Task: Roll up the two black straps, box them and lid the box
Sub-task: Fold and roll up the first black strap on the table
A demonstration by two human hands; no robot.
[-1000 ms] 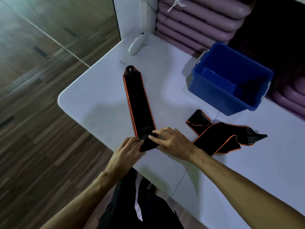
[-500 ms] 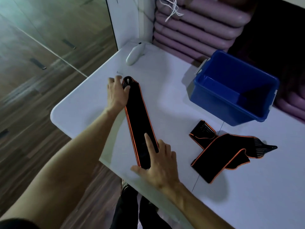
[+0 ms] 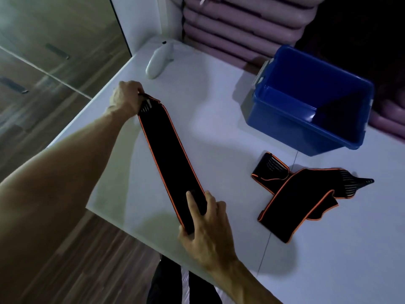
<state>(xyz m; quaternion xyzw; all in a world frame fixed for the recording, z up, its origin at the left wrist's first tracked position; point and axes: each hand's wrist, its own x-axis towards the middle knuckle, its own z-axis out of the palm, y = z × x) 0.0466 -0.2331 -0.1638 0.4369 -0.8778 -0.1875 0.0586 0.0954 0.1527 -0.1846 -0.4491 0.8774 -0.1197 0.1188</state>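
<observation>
A long black strap with orange edging (image 3: 173, 159) lies stretched flat on the white table (image 3: 219, 119), running from far left to near centre. My left hand (image 3: 127, 99) pinches its far tip. My right hand (image 3: 206, 224) holds its near end, fingers lying on top of it and thumb at its edge. A second black strap (image 3: 293, 196) lies loosely folded to the right, untouched. The open blue box (image 3: 306, 119) stands at the back right with nothing visible inside. No lid is in view.
A white handheld device (image 3: 156, 60) lies at the table's far left corner. Stacked purple mats (image 3: 236, 25) rise behind the table. The table's left and near edges drop to a wooden floor (image 3: 43, 249).
My left hand left the near end, reached to the strap's far tip and closed on it. My right hand stayed on the near end. The strap lies straighter.
</observation>
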